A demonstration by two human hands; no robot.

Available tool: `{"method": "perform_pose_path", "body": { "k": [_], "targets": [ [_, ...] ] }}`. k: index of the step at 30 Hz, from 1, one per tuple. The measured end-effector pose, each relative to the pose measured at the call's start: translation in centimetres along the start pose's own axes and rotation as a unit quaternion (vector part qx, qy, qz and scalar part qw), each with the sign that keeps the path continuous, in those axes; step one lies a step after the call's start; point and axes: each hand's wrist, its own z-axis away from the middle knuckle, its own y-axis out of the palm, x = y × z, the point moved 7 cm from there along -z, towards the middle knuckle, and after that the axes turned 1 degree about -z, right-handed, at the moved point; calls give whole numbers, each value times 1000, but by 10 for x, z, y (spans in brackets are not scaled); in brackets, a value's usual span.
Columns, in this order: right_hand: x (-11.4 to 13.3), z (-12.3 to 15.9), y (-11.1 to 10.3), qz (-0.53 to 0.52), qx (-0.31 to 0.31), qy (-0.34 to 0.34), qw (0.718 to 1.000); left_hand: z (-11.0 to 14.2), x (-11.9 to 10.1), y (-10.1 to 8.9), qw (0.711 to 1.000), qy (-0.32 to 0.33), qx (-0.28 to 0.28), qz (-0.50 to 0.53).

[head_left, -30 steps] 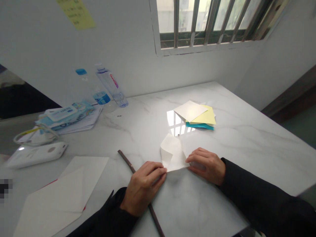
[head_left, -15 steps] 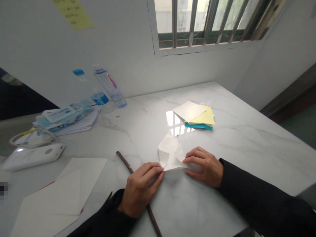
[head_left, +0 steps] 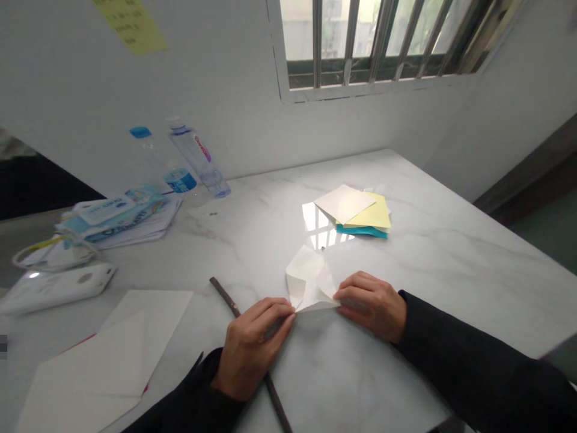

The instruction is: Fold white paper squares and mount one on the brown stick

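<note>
A small white folded paper lies on the white marble table in front of me, one flap standing up. My left hand pinches its near left corner with curled fingers. At its right edge my right hand presses down on the paper, fingers bent over the fold. A thin dark stick lies on the table and runs under my left hand.
A stack of white, yellow and teal paper squares lies beyond the fold. Large white sheets are at the near left. Two plastic bottles, a wipes pack and a white device sit at the left. A barred window is behind.
Both hands have stayed on the paper and squeezed slightly closer. The raised flap has shifted a little to the left.
</note>
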Motion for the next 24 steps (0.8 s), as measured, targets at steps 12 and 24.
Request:
{"method": "perform_pose_path", "body": {
  "k": [12, 24],
  "targets": [
    [9, -1, -5, 24, -13, -31, 999, 0, 4, -1, 999, -28, 4, 26],
    [4, 0, 1, 16, 7, -16, 1000, 2, 1, 6, 998, 40, 34, -27]
  ]
}}
